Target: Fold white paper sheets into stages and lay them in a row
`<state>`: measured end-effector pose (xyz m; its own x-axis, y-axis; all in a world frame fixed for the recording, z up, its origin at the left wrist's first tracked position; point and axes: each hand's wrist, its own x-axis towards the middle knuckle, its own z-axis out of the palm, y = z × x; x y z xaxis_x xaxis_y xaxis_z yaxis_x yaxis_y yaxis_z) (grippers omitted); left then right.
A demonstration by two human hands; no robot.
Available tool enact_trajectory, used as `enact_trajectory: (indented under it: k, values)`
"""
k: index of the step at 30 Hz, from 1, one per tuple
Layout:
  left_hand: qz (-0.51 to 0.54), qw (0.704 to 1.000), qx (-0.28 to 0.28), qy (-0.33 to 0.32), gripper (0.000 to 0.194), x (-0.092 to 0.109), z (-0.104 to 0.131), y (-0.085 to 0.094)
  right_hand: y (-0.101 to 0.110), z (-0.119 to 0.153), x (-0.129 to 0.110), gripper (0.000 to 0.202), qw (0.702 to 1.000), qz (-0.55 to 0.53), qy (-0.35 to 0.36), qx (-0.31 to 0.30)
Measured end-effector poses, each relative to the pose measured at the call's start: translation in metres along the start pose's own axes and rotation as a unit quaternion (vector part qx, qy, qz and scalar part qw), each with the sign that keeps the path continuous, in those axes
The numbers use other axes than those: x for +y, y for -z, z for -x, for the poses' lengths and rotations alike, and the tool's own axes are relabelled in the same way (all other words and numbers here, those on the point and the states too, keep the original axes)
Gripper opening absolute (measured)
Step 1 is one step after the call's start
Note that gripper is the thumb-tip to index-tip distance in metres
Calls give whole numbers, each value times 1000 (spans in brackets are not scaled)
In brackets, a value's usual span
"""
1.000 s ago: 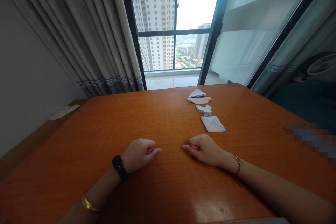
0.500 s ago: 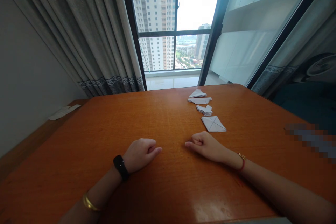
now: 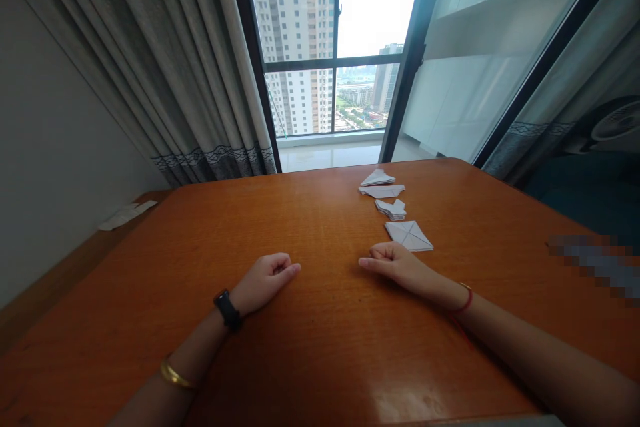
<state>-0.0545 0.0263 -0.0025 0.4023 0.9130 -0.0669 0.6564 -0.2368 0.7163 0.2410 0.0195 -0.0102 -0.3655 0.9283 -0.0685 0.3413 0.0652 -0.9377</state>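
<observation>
My left hand [image 3: 263,282] rests on the wooden table [image 3: 280,360], curled into a loose fist with the thumb along the side. No object shows in it. My right hand [image 3: 397,265] is closed in the same way, also with nothing visible in it. Just beyond its knuckles lies a square of folded white paper [image 3: 410,235] with crossing creases, its near edge partly behind the hand. Farther back, in a row, are a small stack of folded paper [image 3: 392,209], a long flat folded paper [image 3: 383,191] and a pointed folded paper [image 3: 377,177].
Some white paper [image 3: 127,215] lies on a ledge to the left of the table. A grey curtain [image 3: 200,80] and a window stand behind the table. At the right are a fan [image 3: 620,121] and a pixelated patch over the tabletop.
Both fists have shifted slightly away from me, and the left has moved a little left. The right now sits closer to the square paper. The folded papers have stayed in place.
</observation>
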Motion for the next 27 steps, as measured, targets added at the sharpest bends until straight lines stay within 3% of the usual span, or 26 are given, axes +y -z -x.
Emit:
enact_trajectory:
  k: [27]
  values:
    - [-97, 995, -6, -13, 43, 4, 4, -3, -1, 2, -5, 52, 1000, 20, 1, -6]
